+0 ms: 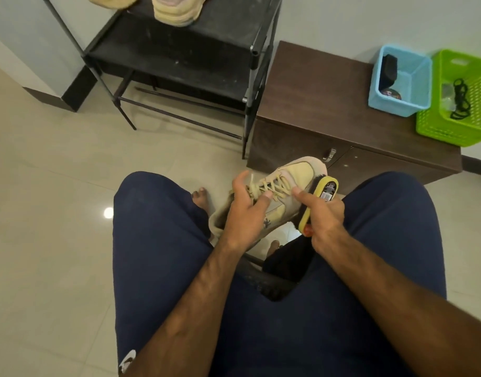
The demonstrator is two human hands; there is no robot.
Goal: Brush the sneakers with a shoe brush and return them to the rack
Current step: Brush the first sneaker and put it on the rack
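Soft, even indoor light, one small glare spot on the glossy floor (70, 172), wide-angle bending at the edges

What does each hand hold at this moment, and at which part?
The left hand grips the sneaker around its laced middle. The right hand holds the shoe brush by its near end, bristles against the sneaker's side.

left hand (244, 213): fingers (239, 182) curled, grips sneaker (301, 172) | right hand (322, 213): grips brush (329, 187) | forearms converging
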